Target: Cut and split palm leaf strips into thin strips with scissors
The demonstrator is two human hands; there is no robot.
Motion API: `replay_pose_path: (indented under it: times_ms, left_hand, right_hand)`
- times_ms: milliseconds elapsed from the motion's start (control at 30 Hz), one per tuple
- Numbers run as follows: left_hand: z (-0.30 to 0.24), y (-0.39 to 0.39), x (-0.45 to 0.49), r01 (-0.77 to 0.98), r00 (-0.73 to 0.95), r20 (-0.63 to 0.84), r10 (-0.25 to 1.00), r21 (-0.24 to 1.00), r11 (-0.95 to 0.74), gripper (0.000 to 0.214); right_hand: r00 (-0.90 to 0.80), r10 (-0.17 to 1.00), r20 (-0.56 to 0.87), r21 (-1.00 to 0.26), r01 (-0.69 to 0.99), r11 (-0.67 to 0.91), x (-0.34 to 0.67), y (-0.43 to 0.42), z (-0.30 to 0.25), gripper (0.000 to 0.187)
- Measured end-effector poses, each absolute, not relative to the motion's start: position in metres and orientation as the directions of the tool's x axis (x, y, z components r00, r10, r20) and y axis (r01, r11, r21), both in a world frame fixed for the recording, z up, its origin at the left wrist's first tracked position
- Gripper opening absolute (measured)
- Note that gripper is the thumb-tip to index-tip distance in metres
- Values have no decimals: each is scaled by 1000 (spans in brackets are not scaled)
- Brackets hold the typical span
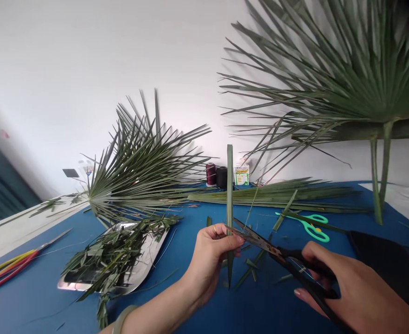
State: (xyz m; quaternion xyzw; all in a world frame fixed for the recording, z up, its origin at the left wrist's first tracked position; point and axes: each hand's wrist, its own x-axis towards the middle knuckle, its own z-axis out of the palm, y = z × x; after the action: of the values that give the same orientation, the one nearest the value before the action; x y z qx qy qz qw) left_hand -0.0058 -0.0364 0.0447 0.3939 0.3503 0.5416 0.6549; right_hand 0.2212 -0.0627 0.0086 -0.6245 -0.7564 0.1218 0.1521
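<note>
My left hand [211, 253] pinches a narrow green palm leaf strip [229, 185], which stands upright between thumb and fingers. In my right hand [343, 283] is a pair of black-handled scissors [277, 253], fingers through the loops. The blades are parted a little, and their tips lie beside the strip just above my left thumb. Whether the blades touch the strip I cannot tell. Small green leaf scraps [251, 264] lie on the blue tabletop [176, 297] beneath the hands.
A metal tray [143, 273] heaped with leaf cuttings stands left. Red-and-yellow-handled scissors [20, 264] lie farther left, mint-green scissors [316, 227] to the right. Fan palm leaves [138, 157] and thread spools [210, 175] are at the back. A large palm leaf [381, 93] leans right.
</note>
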Motion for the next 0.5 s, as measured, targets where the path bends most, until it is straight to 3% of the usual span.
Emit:
replay_pose_path:
  times_ms: [433,500]
  left_hand:
    - [43,-35,-9,-452,194,-20,981,885,107,14]
    - [43,-36,-8,-450,198,-23,980,886,111,14]
  right_hand:
    - [-173,978,115,-382,901,204,222,-61,13,27]
    - [-137,965,222,-430,875,223,222,-60,16,29]
